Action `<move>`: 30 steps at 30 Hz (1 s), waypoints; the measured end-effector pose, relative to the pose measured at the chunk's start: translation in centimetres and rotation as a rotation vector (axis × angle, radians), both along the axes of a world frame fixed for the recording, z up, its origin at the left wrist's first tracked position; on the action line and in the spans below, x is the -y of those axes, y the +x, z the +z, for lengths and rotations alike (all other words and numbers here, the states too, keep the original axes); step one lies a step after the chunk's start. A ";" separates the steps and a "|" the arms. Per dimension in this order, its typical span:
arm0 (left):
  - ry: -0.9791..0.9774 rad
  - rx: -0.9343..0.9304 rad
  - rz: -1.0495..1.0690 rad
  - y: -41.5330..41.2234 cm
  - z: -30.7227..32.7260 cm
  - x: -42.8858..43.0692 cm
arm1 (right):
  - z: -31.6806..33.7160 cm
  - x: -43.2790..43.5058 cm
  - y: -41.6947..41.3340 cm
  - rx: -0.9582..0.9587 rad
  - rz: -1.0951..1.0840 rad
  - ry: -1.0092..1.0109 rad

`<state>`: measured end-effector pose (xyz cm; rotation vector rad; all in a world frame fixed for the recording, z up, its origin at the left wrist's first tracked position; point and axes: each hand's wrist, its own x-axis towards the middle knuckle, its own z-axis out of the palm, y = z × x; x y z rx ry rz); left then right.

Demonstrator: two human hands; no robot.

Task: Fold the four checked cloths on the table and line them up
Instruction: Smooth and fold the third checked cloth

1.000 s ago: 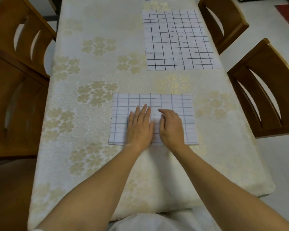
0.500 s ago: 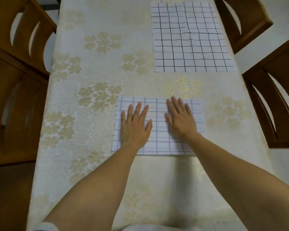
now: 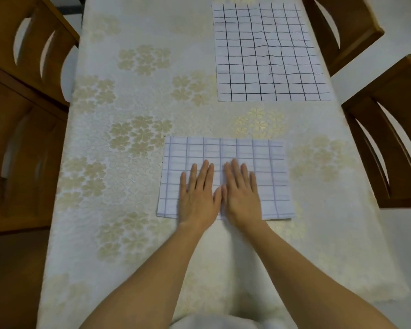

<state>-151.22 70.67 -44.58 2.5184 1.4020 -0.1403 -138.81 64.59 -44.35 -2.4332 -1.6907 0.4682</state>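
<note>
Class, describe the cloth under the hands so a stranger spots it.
On the cream flowered tablecloth, look at the near end. A purple-checked cloth lies flat under the left hand and right hand. Its grid is pale, unlike the black-lined cloth farther back.

Both hands on the near cloth, a second cloth beyond them.

I have my left hand (image 3: 197,194) and right hand (image 3: 242,192) lying side by side on the near cloth (image 3: 271,162), thumbs touching, toward the edge closest to me. The cloth runs out past each hand on the surface (image 3: 128,222). The far cloth (image 3: 271,55) lies ahead of the hands and off to their right, apart from the near one. The left chairs (image 3: 45,138) and right chairs (image 3: 389,110) stand beside the surface, well out from either hand.
</note>
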 end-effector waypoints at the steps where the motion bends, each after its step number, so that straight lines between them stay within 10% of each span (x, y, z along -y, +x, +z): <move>1: -0.004 -0.009 -0.001 -0.4 0.0 -0.1 | -0.1 0.5 0.5 0.018 -0.022 -0.031; 11: -0.006 -0.072 0.109 -5.1 0.8 -2.8 | 1.7 5.7 10.7 0.028 -0.264 -0.141; 16: -0.008 0.037 0.003 -1.3 2.5 -2.6 | 3.5 3.7 10.3 -0.130 -0.546 0.183; 30: -0.020 0.050 -0.018 2.4 0.6 -3.1 | 5.3 2.0 14.2 -0.715 -0.863 -0.008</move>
